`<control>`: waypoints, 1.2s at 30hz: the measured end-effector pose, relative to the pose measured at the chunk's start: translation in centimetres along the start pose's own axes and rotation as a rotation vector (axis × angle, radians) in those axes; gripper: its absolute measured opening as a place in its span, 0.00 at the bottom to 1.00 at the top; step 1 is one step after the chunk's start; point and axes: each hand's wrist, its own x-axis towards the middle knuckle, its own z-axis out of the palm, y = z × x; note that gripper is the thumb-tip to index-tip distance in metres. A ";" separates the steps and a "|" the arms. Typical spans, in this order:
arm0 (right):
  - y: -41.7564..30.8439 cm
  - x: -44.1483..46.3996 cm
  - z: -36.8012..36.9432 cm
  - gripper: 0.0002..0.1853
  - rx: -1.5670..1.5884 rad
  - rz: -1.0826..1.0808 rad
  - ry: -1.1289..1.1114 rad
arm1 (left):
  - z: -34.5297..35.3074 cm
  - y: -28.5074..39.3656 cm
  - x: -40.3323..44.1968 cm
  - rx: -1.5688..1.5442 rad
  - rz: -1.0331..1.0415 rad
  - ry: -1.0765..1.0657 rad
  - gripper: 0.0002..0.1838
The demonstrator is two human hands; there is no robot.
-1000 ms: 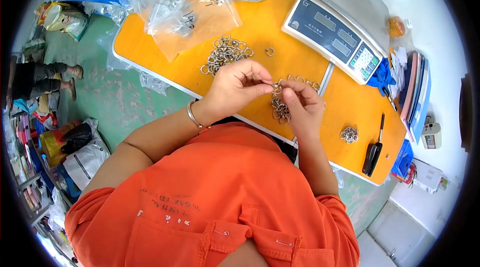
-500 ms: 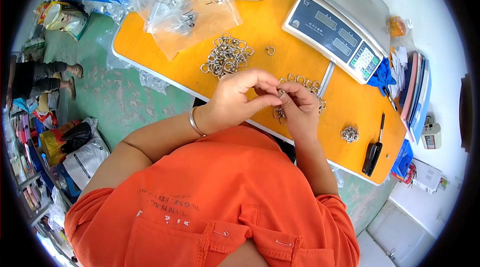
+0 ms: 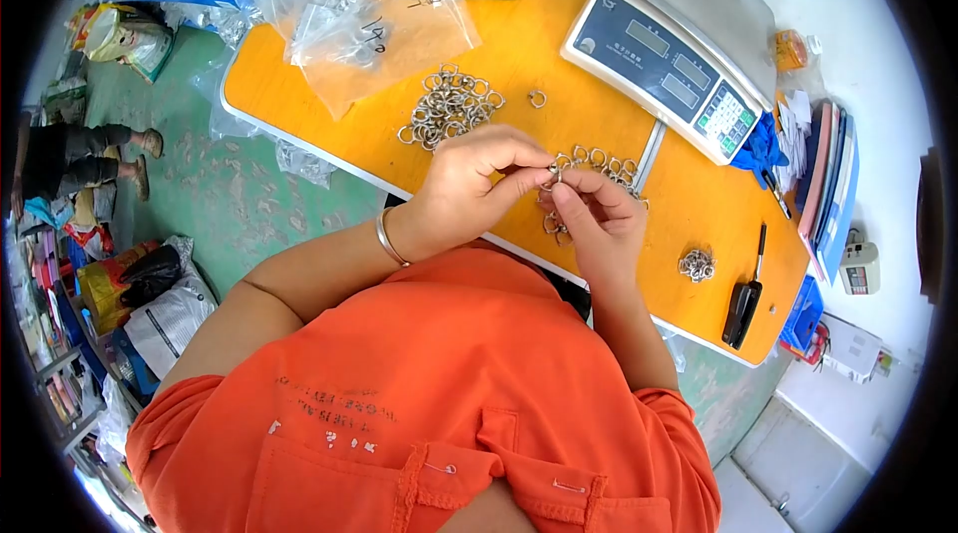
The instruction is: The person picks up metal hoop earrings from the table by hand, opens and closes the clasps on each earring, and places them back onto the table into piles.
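Note:
My left hand (image 3: 469,174), with a bangle (image 3: 391,239) at its wrist, pinches a small metal ring (image 3: 556,174) between thumb and fingertips. From the other side my right hand (image 3: 607,219) grips the same ring; its thumb and index finger meet at it. The fingers partly cover the ring, so its details are hard to see. Behind my left hand lies a heap of metal rings (image 3: 454,104), and one loose ring (image 3: 537,99) sits apart to its right. More rings (image 3: 604,164) are spread beyond and under my right hand, partly hidden by it.
A digital scale (image 3: 669,54) stands at the back right of the orange table (image 3: 289,84). Plastic bags (image 3: 384,34) lie at the back left. A small ring cluster (image 3: 697,266) and a black-handled tool (image 3: 743,308) are at the right. A person's legs (image 3: 95,159) show at far left.
My fingertips have shifted slightly, and the right hand has turned and opened a little, so the ring between the hands shows more clearly. The heaps have stayed put.

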 end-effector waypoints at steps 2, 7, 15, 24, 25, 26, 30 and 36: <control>-0.3 0.0 0.0 0.07 -0.010 0.027 0.002 | 0.0 0.0 -0.1 -0.024 -0.041 -0.004 0.05; -0.3 0.1 -0.2 0.06 -0.048 0.047 0.016 | -0.1 0.2 0.1 -0.079 -0.105 -0.012 0.05; -1.2 1.7 -5.5 0.03 -1.221 -0.159 -0.068 | -2.0 -5.0 3.4 0.537 0.076 -0.074 0.05; 4.2 10.5 -1.8 0.08 -1.229 -0.566 -0.041 | -1.4 -8.4 3.5 0.894 0.127 -0.215 0.06; 4.9 10.8 -1.8 0.08 -1.224 -0.570 -0.043 | -1.8 -8.4 3.5 0.848 0.153 -0.245 0.07; 5.5 11.2 -1.9 0.07 -1.239 -0.534 -0.047 | -2.0 -8.2 3.4 0.854 0.153 -0.243 0.07; 4.9 10.7 -1.7 0.07 -1.009 -0.235 -0.058 | -3.2 -7.6 2.7 0.711 0.100 -0.105 0.07; 1.2 6.9 -1.2 0.07 -0.388 0.243 -0.021 | -3.7 -6.4 1.5 0.569 0.125 0.028 0.08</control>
